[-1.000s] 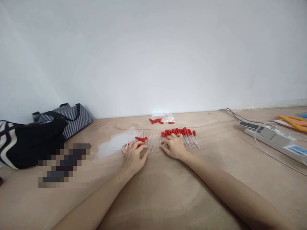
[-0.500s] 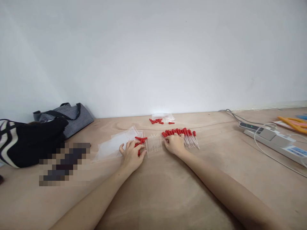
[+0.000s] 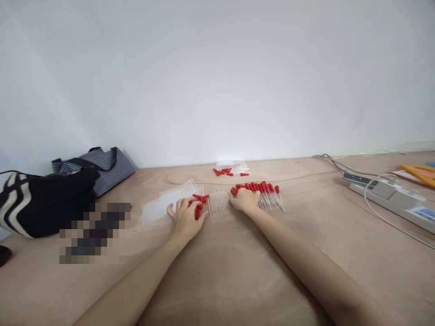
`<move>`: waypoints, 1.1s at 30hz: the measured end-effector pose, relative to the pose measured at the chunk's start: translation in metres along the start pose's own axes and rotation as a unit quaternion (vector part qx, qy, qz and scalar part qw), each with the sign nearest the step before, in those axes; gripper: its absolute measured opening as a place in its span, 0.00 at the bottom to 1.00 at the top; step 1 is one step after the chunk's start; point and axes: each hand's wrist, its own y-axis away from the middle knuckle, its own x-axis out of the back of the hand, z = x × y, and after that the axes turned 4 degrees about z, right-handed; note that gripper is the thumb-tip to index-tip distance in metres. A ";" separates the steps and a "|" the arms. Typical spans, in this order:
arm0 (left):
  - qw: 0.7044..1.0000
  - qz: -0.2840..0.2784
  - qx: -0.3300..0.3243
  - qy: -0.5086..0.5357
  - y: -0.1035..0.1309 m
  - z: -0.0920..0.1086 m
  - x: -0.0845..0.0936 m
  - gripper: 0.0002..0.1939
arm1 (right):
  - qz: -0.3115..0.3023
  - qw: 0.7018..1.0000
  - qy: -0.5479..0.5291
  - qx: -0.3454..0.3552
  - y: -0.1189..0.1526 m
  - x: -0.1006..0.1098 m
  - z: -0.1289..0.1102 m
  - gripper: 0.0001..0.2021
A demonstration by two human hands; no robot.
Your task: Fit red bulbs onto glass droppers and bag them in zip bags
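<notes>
My left hand (image 3: 186, 217) rests with its fingers apart over a small pile of red rubber dropper bulbs (image 3: 200, 198). Those bulbs lie at the edge of clear zip bags (image 3: 163, 203). Just right of it, several clear dropper tubes (image 3: 219, 202) without bulbs lie side by side. My right hand (image 3: 245, 200) is closed, its fingers curled down at the left end of a row of droppers fitted with red bulbs (image 3: 268, 192). What its fingertips pinch is hidden beneath the hand.
Nearer the wall are more red bulbs (image 3: 222, 172) and a clear bag (image 3: 233, 165) with thin tubes. At left stand a black bag (image 3: 57, 203) and a striped bag (image 3: 113, 174). A power strip (image 3: 394, 203) with cables and orange scissors-like handles (image 3: 416, 174) lie at right.
My right hand has shifted slightly left and down toward the bare tubes. The left hand stays over the bulbs, with its fingers moved a little. The whole view has swung slightly.
</notes>
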 end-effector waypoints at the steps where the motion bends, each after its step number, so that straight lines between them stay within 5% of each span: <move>1: 1.000 0.005 0.002 -0.005 -0.001 -0.001 0.000 0.09 | 0.001 1.000 -0.002 0.001 0.000 0.001 0.000 0.12; 6: 0.999 0.029 0.027 -0.033 -0.006 -0.003 -0.003 0.10 | 0.030 0.997 -0.058 0.043 0.007 0.010 0.017 0.16; 13: 0.998 0.022 0.041 -0.031 -0.011 -0.002 -0.005 0.10 | 0.096 0.979 -0.054 0.170 0.035 0.018 0.072 0.14; 17: 0.998 0.024 0.043 -0.037 -0.012 -0.002 -0.005 0.10 | 0.094 0.981 -0.038 0.165 0.042 0.019 0.089 0.13; 29: 0.997 0.064 0.032 -0.028 -0.012 0.007 0.006 0.07 | 0.004 0.973 -0.103 0.205 0.046 0.010 0.065 0.14; 33: 0.998 0.058 -0.024 0.024 -0.005 0.021 0.015 0.04 | -0.005 0.966 -0.162 0.200 0.043 0.006 0.060 0.14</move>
